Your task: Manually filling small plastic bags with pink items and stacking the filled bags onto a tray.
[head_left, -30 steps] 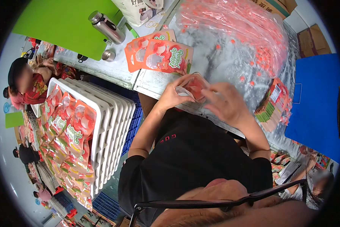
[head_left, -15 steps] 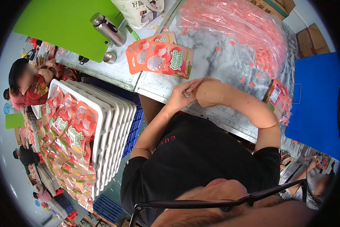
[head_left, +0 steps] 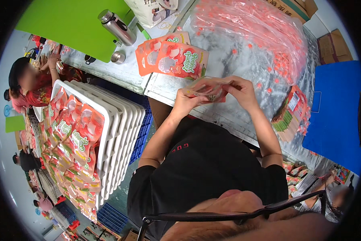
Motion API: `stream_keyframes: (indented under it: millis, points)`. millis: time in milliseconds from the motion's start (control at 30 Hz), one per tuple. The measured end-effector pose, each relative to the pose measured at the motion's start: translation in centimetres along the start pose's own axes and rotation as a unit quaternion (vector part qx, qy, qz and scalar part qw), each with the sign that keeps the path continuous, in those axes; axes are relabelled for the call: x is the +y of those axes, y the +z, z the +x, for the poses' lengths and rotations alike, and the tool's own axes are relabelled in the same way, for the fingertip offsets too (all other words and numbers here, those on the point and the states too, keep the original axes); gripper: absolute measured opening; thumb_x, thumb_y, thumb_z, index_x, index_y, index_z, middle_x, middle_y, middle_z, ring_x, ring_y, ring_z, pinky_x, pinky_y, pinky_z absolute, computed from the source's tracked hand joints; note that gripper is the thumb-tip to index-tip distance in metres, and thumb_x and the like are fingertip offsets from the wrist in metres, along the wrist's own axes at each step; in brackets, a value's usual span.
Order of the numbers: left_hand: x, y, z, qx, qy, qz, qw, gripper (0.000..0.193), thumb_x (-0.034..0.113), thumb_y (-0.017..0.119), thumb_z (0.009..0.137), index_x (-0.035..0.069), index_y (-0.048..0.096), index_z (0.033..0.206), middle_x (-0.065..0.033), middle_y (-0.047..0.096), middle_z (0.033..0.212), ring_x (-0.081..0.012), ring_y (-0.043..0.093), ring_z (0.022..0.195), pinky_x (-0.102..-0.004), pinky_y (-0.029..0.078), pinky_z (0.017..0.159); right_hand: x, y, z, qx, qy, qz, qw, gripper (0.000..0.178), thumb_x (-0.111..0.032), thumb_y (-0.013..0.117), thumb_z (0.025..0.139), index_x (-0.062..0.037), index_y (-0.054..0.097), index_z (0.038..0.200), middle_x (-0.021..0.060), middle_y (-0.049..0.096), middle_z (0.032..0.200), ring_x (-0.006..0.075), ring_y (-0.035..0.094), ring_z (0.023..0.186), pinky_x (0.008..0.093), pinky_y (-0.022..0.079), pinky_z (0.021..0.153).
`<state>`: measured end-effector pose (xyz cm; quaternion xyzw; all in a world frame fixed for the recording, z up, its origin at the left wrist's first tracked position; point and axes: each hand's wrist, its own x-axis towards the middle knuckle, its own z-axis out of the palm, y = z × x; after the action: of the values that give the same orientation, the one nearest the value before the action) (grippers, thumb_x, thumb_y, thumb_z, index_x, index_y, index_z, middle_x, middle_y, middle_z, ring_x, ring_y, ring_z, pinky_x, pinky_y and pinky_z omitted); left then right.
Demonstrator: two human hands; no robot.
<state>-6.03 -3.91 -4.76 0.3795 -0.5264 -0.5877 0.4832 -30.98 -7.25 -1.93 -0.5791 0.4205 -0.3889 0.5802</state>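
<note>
Above the near table edge (head_left: 159, 91), our left hand (head_left: 185, 104) and right hand (head_left: 241, 91) pinch opposite sides of a red printed pouch (head_left: 213, 89), apparently to steady it. Beyond our grip, flat pouches (head_left: 178, 61) lie fanned leftward, perhaps for easy reach; red candies (head_left: 283, 64) scatter rightward.

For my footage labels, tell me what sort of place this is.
Likely a food-packing workshop: small red pieces lie loose on the table, pouches cover stacked white trays, and the left hand and right hand hold another pouch.
</note>
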Motion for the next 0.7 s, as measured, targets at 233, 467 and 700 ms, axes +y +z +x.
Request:
stream_keyframes:
  millis: [233, 467, 700]
  points:
    - [-2.0, -0.4, -0.7, 0.057, -0.035, -0.106, 0.992, 0.024, 0.004, 0.070, 0.098, -0.002, 0.074, 0.121, -0.0070, 0.076, 0.109, -0.0121, 0.068, 0.102, -0.0311, 0.056, 0.091, 3.1, 1.1, -0.2, 0.063, -0.036, 0.006, 0.997, 0.014, -0.009, 0.071, 0.098, 0.0002, 0.074, 0.107, -0.0036, 0.069, 0.087, 0.0023, 0.057, 0.078, 0.0209, 0.046, 0.069]
    - [-3.4, -1.7, -0.7, 0.080, -0.076, -0.172, 0.979, 0.017, 0.009, 0.072, 0.098, -0.003, 0.076, 0.109, -0.0076, 0.077, 0.100, -0.0110, 0.070, 0.089, -0.0282, 0.058, 0.081, 5.1, 2.5, 0.0, 0.077, 0.000, 0.031, 0.997, 0.017, -0.011, 0.072, 0.097, 0.0011, 0.073, 0.109, -0.0029, 0.071, 0.089, 0.0026, 0.057, 0.079, 0.0214, 0.047, 0.071]
    - [-3.6, -0.8, -0.3, 0.093, -0.081, -0.161, 0.979, 0.015, 0.010, 0.072, 0.098, -0.003, 0.078, 0.104, -0.0089, 0.078, 0.097, -0.0109, 0.071, 0.085, -0.0265, 0.058, 0.077, 4.9, 3.6, 0.5, 0.018, 0.016, 0.061, 0.998, 0.017, -0.009, 0.075, 0.093, 0.0015, 0.074, 0.106, 0.0013, 0.075, 0.096, 0.0064, 0.065, 0.087, 0.0243, 0.052, 0.079]
